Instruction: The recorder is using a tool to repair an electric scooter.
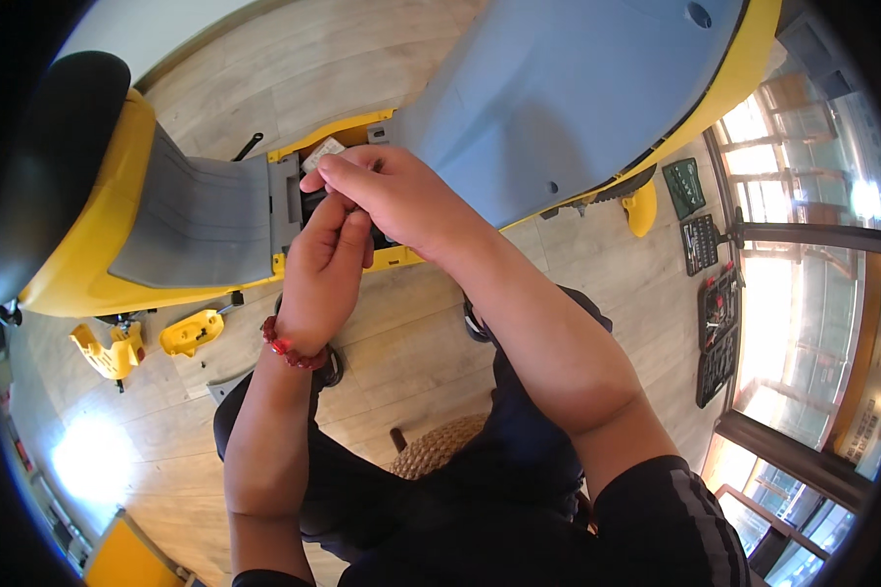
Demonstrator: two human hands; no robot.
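Note:
My left hand (325,269), with a red beaded bracelet (294,349) at the wrist, is closed with its fingertips pressed together. My right hand (401,196) is curled shut against it, thumb on forefinger. Whatever lies between the fingers is too small or hidden to name. Both hands are over the open floorboard compartment of a yellow and grey electric scooter (206,215). A pale labelled block (321,153) shows inside the compartment, beyond my fingers. My hands hide much of the rest of the opening.
A black seat (73,157) is at the left, a blue-grey front panel (578,108) at the right. Yellow plastic parts (192,334) lie on the wooden floor. Tool cases (718,308) stand along the window at right. Beneath me is a woven stool (440,445).

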